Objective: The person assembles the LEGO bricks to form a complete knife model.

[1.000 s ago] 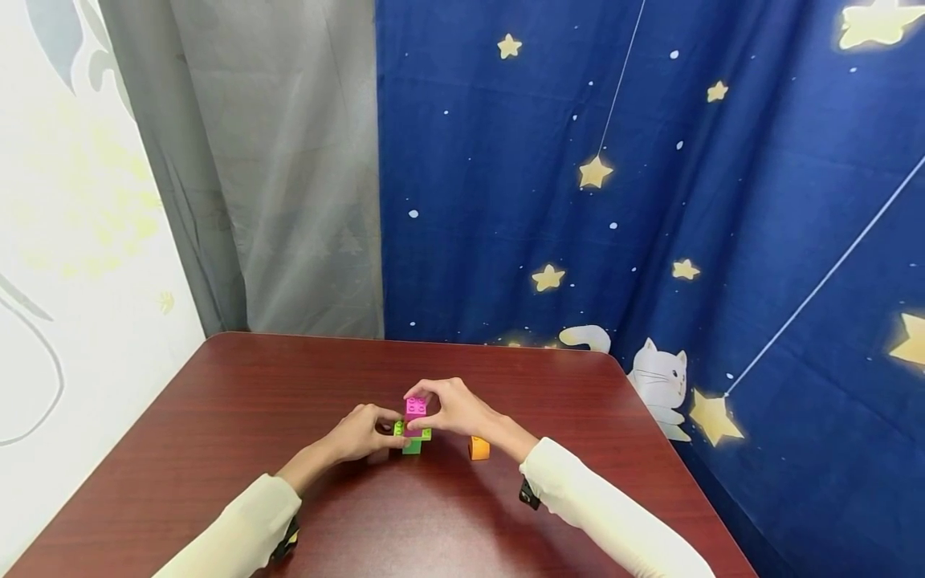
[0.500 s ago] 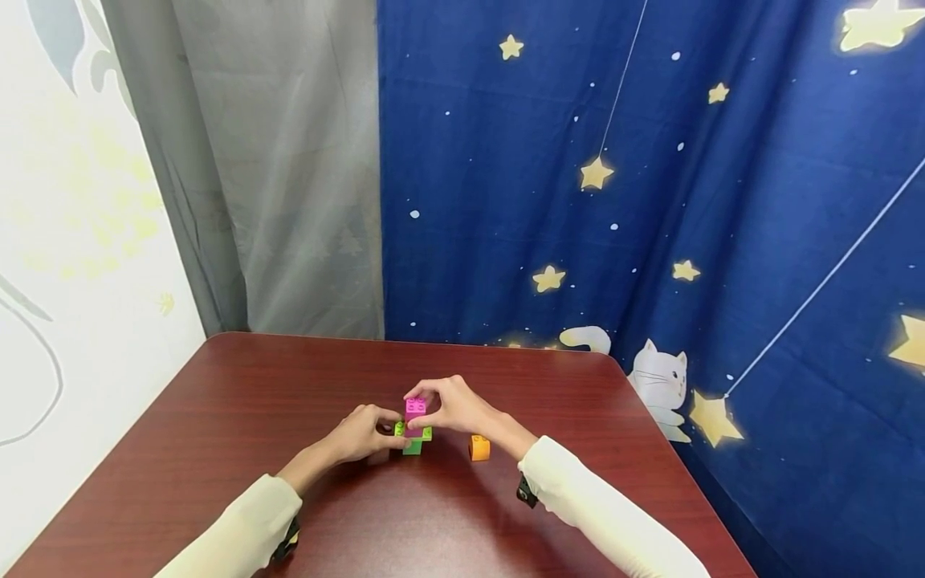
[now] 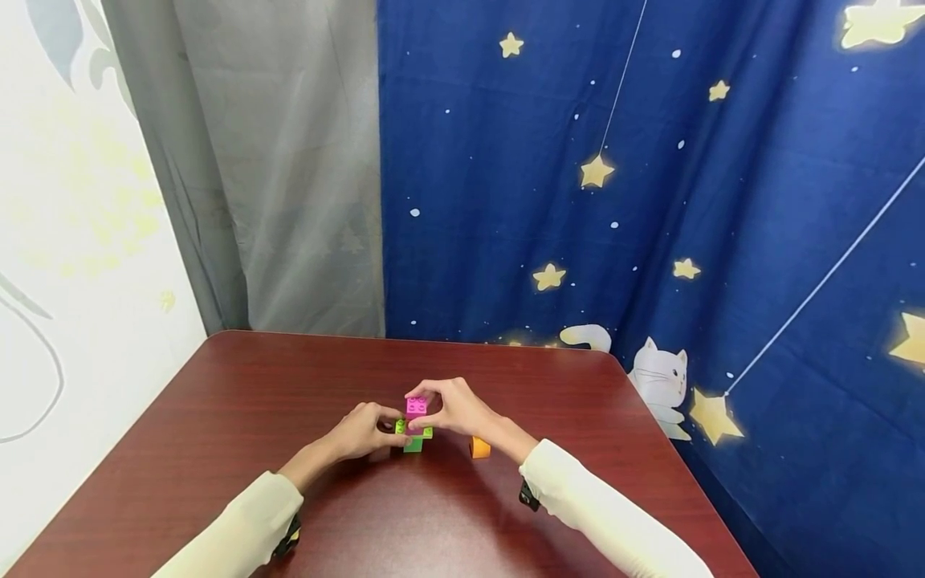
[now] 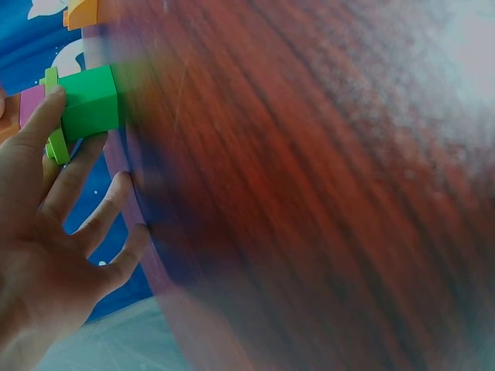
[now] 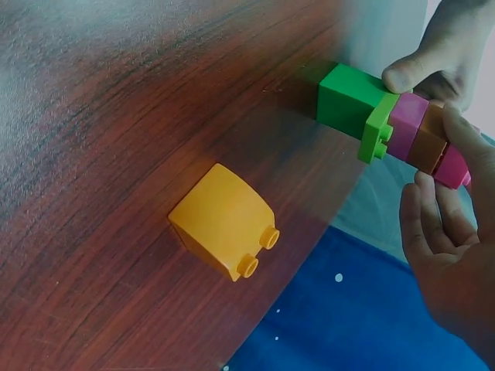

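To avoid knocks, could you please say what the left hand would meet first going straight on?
The brick stack the left hand holds; beyond, perhaps the right hand, though depth is unclear.

Behind the left grip (image 3: 357, 433) and right grip (image 3: 458, 408), cream sleeves (image 3: 614, 506) are running back, black devices (image 3: 529, 494) peeking beneath them.

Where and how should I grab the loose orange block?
Pinch the orange block, probably by opposite sides below its studs, coming from above: it stands studs up on the table, apart from the stack, so its sides look reachable.
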`<state>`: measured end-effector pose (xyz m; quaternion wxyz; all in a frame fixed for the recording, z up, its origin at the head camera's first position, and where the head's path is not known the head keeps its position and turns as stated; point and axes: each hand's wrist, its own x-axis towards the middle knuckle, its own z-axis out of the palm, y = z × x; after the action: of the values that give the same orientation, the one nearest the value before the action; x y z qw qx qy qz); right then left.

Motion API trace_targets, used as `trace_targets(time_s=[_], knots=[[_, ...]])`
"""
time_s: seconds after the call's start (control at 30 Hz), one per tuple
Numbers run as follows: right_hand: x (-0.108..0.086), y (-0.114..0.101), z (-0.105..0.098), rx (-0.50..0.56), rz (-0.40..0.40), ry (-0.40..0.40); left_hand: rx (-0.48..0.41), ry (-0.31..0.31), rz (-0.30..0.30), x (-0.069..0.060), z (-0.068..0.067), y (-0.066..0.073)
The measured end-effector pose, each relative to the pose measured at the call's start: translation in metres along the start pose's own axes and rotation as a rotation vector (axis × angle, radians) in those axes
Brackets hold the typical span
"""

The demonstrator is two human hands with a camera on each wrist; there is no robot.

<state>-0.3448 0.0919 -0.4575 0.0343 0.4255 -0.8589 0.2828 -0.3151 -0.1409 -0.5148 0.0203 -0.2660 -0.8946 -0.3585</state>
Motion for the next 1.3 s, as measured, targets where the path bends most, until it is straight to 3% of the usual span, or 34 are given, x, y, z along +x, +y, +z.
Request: trace_targets(time_s=[0.33, 0.83, 1.3], knots=[[-0.0012, 0.005, 0.0001, -0.042, -0.09, 0.009, -0.018, 0.006, -0.029, -0.0013, 0.0024, -0.0005], [0.0001, 0.0063, 0.0037, -0.02, -0.044, 0.016, -0.007, -0.003, -0.012, -0.001, 0.0015, -0.0041], [-0.0002, 0.0085, 0.0031, -0.032, -0.06, 0.018, 0.0, 0.008, 0.0, -0.0004, 0.0015, -0.0008]])
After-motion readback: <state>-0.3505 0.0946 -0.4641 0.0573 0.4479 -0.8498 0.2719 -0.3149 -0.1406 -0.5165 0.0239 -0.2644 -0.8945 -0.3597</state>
